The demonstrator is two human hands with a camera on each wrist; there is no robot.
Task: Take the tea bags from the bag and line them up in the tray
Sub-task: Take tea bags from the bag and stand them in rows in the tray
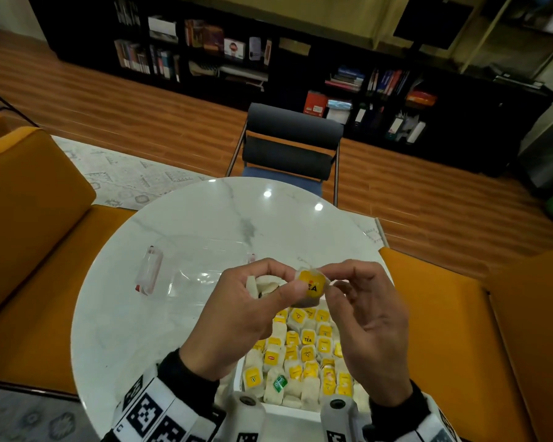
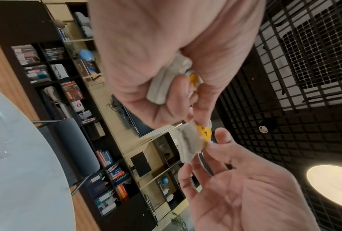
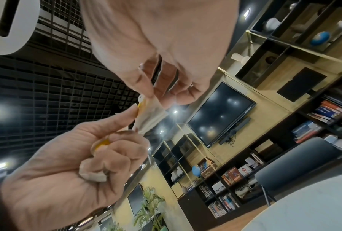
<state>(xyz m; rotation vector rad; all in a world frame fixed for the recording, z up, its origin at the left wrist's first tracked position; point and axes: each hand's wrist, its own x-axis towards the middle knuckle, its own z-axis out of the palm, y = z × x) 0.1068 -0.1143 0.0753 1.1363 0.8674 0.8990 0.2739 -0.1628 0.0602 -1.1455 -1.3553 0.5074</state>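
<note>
Two hands on one yellow-tagged tea bag (image 1: 312,287): left hand (image 1: 237,320) clutching spares, right hand (image 1: 364,317) pinching.

round marble table (image 1: 205,218) | clear plastic bag (image 1: 201,269) | white tray (image 1: 288,411)

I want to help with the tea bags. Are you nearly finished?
Nearly. Done: the white tray holds rows of yellow-tagged tea bags. In hand: left hand and right hand pinch one yellow-tagged tea bag; the left also grips a spare bunch of tea bags. Left: lining those up.
</note>
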